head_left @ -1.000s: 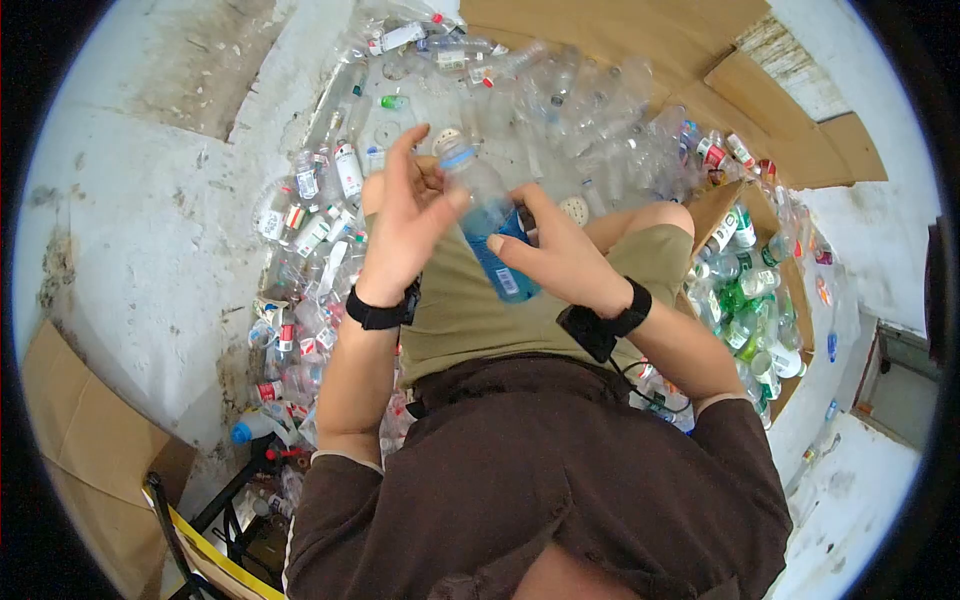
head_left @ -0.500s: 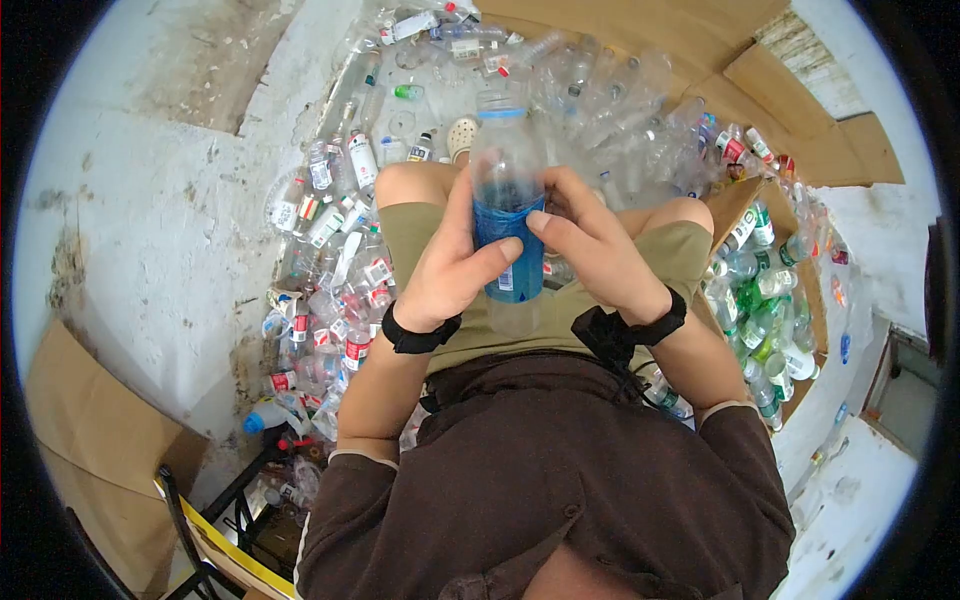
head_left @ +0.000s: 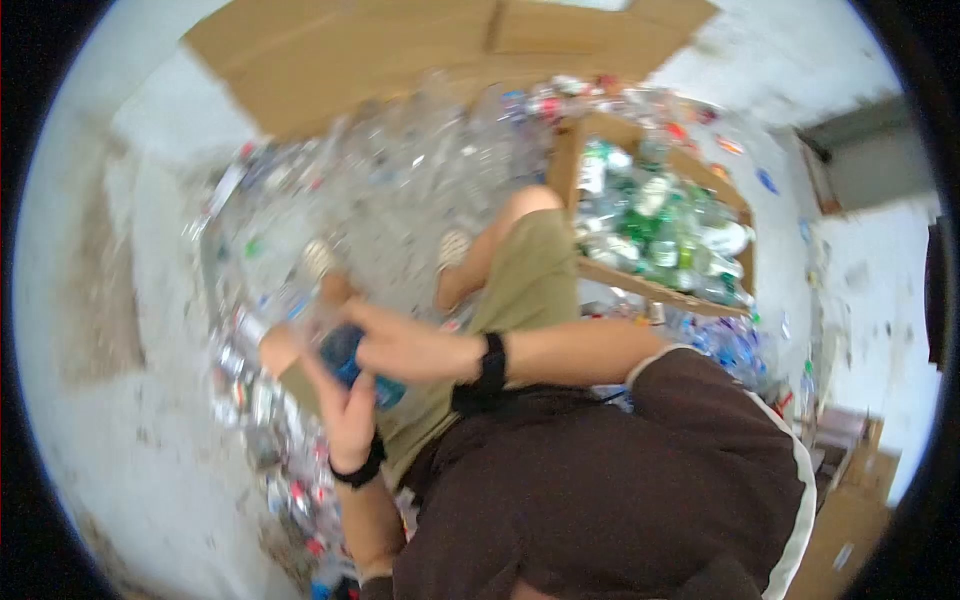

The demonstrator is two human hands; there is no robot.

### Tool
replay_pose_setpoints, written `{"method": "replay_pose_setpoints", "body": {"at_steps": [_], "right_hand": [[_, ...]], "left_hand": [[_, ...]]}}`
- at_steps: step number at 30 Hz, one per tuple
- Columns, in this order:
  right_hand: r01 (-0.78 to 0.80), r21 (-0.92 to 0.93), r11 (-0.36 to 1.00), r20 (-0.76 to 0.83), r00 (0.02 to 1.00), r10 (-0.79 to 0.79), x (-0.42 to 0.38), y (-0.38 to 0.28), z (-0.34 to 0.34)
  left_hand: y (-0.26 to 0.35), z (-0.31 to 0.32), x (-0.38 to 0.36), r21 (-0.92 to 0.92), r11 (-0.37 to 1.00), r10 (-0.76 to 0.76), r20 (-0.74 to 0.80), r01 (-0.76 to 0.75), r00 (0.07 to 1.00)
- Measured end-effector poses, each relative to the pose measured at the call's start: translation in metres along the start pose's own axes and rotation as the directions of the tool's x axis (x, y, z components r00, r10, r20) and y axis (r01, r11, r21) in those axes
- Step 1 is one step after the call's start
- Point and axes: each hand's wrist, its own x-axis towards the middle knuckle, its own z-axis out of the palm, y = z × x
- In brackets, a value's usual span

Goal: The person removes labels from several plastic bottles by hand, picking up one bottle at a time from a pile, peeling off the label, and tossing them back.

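Note:
A clear plastic bottle with a blue label (head_left: 342, 353) lies tilted between my two hands, over my lap. My left hand (head_left: 348, 420) is closed around its near side, thumb raised along the label. From the right, my right hand (head_left: 425, 347) grips the label area, its fingers partly smeared by motion. The bottle's upper end is blurred, and my hands cover part of its body.
On the right stands a cardboard box (head_left: 572, 165) packed with green and clear bottles (head_left: 665, 225). Loose clear bottles (head_left: 440, 150) cover the floor ahead, and more bottles (head_left: 240, 375) lie along the left. Flattened cardboard (head_left: 370, 50) leans at the back.
My view has swung to the right, so the box of bottles sits nearer the middle. The hands and bottle now appear lower left, with the bottle more tilted.

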Motion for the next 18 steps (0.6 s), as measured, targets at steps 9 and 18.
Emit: {"method": "replay_pose_setpoints", "body": {"at_steps": [9, 18], "right_hand": [[-0.088, 0.188, 0.978, 0.057, 0.995, 0.079, -0.015, -0.002, -0.008], [-0.034, 0.293, 0.956, -0.016, 0.999, 0.040, -0.017, 0.015, 0.002]], "left_hand": [[0.007, 0.011, 0.006, 0.070, 0.997, -0.019, -0.002, 0.019, 1.000], [0.000, 0.012, 0.005, 0.106, 0.994, 0.020, 0.012, -0.021, 1.000]]}}
